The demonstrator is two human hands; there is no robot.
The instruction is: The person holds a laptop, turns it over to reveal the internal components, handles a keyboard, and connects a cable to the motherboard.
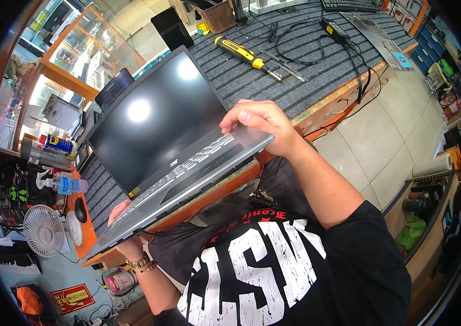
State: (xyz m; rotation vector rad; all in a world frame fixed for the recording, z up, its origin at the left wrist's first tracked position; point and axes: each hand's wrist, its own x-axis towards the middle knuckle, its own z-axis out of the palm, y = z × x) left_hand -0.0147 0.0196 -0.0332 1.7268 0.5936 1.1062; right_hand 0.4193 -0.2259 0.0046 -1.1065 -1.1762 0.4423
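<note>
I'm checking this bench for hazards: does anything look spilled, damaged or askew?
The laptop is held askew by the left hand and right hand, its front edge jutting past the bench. A black cable dangles over the bench's worn-looking edge. I see no spill.

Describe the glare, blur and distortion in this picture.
Head view: two white glare spots on the laptop screen, the glass display case bright and washed out inside, no plain motion blur on the left hand or right hand, fisheye bending toward the rim, corners black.
</note>
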